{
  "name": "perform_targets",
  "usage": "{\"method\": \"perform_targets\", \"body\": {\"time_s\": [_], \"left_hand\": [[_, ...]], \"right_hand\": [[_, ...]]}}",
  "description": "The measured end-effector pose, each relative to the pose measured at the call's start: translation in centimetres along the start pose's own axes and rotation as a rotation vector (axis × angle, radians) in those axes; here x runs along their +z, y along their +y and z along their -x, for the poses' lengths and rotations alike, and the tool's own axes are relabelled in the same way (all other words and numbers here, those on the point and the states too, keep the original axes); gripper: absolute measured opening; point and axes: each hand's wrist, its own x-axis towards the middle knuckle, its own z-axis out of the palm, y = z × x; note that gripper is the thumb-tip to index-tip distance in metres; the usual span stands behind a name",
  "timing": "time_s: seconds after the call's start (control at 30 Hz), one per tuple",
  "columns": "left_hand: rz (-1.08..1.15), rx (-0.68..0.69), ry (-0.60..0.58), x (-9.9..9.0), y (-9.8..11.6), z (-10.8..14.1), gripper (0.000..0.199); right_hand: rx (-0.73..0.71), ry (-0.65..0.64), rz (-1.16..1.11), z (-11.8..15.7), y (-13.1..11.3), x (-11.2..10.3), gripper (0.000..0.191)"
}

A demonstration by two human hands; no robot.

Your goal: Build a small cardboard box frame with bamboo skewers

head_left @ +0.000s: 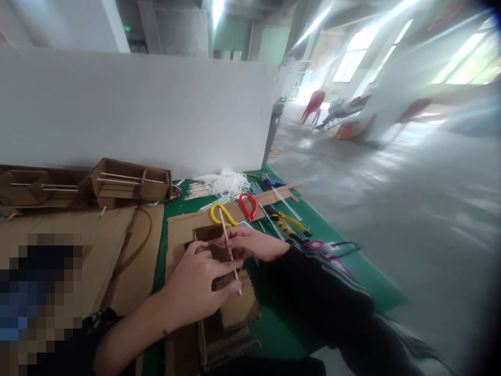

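A thin wooden stick [223, 222] slants across an open brown cardboard box [225, 342] on the table in front of me. My left hand [203, 277] has its thumb and index finger around the stick's lower end. Higher up, the fingers of my right hand [256, 243] pinch the same stick. Below the hands, a smaller cardboard piece [242, 308] sits in or on the box; my left hand hides part of it. A tool with one yellow and one red loop handle [249, 207] lies just beyond my right hand.
Finished-looking cardboard boxes [131, 180] with sticks across them stand at the back left. White loops [227, 180] and loose sticks lie by the white partition [136, 109]. Black-and-yellow pliers [287, 224], blue-handled pliers [271, 180] and clear rods occupy the green tabletop's [376, 282] right side.
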Motion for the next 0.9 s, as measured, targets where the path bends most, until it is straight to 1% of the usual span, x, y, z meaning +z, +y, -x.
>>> {"method": "perform_targets", "body": {"time_s": [0.03, 0.1, 0.2, 0.27, 0.3, 0.33, 0.43, 0.5, 0.57, 0.67, 0.8, 0.9], "left_hand": [[0.006, 0.001, 0.003, 0.0, 0.0, 0.0, 0.031], [0.018, -0.001, 0.002, 0.0, 0.0, 0.0, 0.031], [0.029, -0.013, -0.014, 0.0, -0.1, -0.1, 0.031], [0.038, -0.013, -0.021, 0.0, 0.0, 0.0, 0.03], [0.044, -0.009, -0.021, 0.0, 0.0, 0.0, 0.029], [0.046, -0.005, -0.02, 0.0, 0.0, 0.1, 0.028], [0.038, -0.001, -0.014, 0.0, 0.1, 0.2, 0.028], [0.032, -0.004, -0.014, 0.0, 0.1, 0.2, 0.029], [0.036, -0.004, -0.011, 0.0, 0.1, 0.2, 0.028], [0.043, -0.007, -0.003, 0.1, 0.1, 0.1, 0.028], [0.042, -0.015, 0.002, 0.0, 0.1, 0.2, 0.026], [0.043, -0.012, 0.006, 0.0, 0.1, 0.2, 0.028]], "right_hand": [[-0.009, 0.032, 0.049, 0.2, -0.3, -0.1, 0.023], [-0.05, 0.15, 0.192, 1.1, -1.0, -0.6, 0.023], [-0.127, 0.397, 0.462, 3.3, -1.9, -1.2, 0.019], [-0.122, 0.556, 0.814, 5.1, -1.9, -1.3, 0.016], [-0.092, 0.611, 1.007, 6.0, -1.7, -1.2, 0.014], [-0.04, 0.634, 1.162, 6.8, -1.4, -0.9, 0.013], [0.116, 0.578, 1.404, 8.4, 0.3, 0.3, 0.013], [0.195, 0.559, 1.515, 8.7, 1.5, 1.1, 0.014], [0.252, 0.577, 1.582, 8.5, 2.4, 1.7, 0.017], [0.309, 0.616, 1.593, 8.1, 3.0, 2.1, 0.015], [0.334, 0.617, 1.579, 7.8, 3.1, 2.1, 0.011], [0.319, 0.587, 1.544, 8.3, 3.3, 2.2, 0.022]]}}
